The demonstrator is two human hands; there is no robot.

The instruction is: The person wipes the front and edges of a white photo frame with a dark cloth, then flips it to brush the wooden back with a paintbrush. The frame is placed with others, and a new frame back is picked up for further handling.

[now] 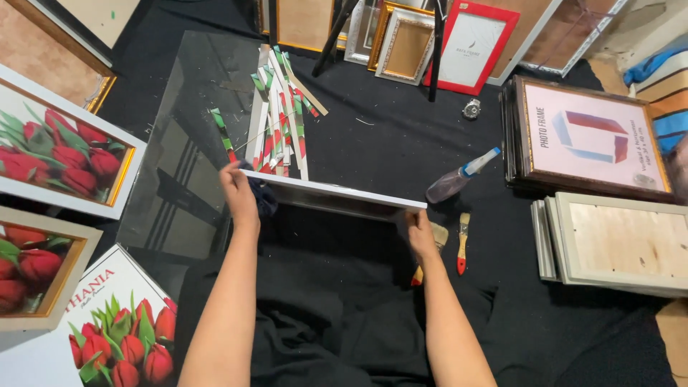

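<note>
Two hands hold a white picture frame (333, 195) upright over the black floor cloth (387, 136): the left hand (240, 192) grips its left end with a dark rag (264, 197), the right hand (421, 235) clasps its right end.

Bare forearms and hands (240, 193), no sleeves, black clothing over the lap

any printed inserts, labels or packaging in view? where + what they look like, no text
Red frame insert: top centre, leaning; white sheet with small dark print, red border.
Dark frame insert: right, on a stack; pale pink sheet, red-blue block shape, brown-gold border.
Tulip sheet: bottom left, flat; white, red tulips, green leaves.
Tulip frames: left edge; red tulips, white-gold borders.
Spray bottle: right of the white frame in both hands; no label visible.
</note>
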